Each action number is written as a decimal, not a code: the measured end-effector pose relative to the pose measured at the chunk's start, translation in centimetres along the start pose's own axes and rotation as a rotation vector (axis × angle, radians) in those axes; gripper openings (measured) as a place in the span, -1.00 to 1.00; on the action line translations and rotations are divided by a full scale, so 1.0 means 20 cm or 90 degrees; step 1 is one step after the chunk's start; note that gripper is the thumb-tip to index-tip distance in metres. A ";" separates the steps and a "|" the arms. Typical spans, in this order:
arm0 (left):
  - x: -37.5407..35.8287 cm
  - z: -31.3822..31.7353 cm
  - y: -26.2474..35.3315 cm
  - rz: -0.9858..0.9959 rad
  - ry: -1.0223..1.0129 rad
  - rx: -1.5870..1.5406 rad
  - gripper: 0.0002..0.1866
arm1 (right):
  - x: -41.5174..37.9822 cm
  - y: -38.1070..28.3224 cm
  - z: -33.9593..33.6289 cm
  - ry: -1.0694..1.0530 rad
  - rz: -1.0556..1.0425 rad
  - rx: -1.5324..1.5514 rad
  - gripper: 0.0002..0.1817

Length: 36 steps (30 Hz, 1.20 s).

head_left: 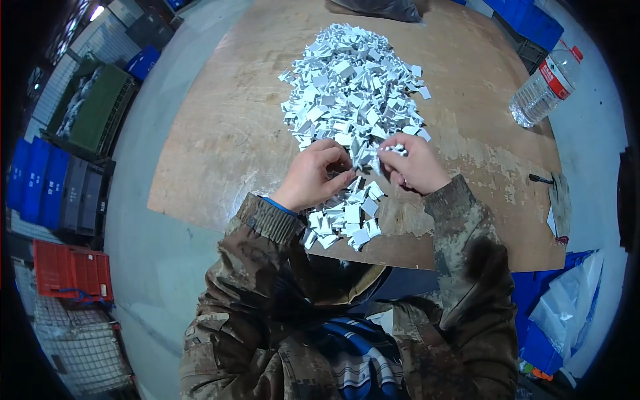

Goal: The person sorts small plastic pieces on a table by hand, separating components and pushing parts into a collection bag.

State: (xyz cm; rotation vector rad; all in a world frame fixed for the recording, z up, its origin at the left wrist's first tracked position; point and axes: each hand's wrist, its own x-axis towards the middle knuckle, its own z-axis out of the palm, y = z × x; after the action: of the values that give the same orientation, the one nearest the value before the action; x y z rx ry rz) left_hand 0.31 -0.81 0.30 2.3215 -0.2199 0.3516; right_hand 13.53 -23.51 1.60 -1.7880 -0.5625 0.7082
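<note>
A large heap of small white plastic pieces, flat with thin prongs, covers the middle of the wooden table. At the heap's near edge, my left hand has its fingers curled in by the pieces; what lies between the fingertips is hidden. My right hand, opposite it, is closed on several white plastic pieces that show between the thumb and fingers. Below both hands, a smaller group of white pieces lies near the table's front edge.
To the right stand a water bottle and a black marker beside a glove. A dark bag rests at the far edge. Blue bins, a red crate and a green bin stand on the left.
</note>
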 end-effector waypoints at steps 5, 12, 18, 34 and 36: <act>-0.02 0.01 -0.02 -0.048 0.019 -0.043 -0.72 | -0.03 -0.07 -0.05 -0.057 0.086 0.282 -0.86; 0.01 -0.02 0.06 -0.051 0.003 -0.015 -0.75 | -0.02 -0.03 0.00 0.098 -0.084 -0.093 -0.83; 0.00 -0.02 0.03 -0.017 0.028 0.005 -0.73 | -0.04 0.00 0.08 0.020 -0.341 -0.211 -0.77; -0.01 0.00 0.01 -0.056 0.046 -0.086 -0.59 | -0.06 -0.04 0.17 0.107 -0.339 -0.586 -0.75; 0.00 0.00 -0.01 0.039 0.027 -0.015 -0.52 | -0.04 -0.04 0.17 0.117 -0.278 -0.648 -0.79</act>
State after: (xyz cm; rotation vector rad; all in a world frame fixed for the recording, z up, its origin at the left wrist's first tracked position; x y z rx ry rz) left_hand 0.32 -0.68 0.28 2.2855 -0.2732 0.4268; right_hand 10.59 -21.58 1.63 -2.4741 -1.2832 -0.1113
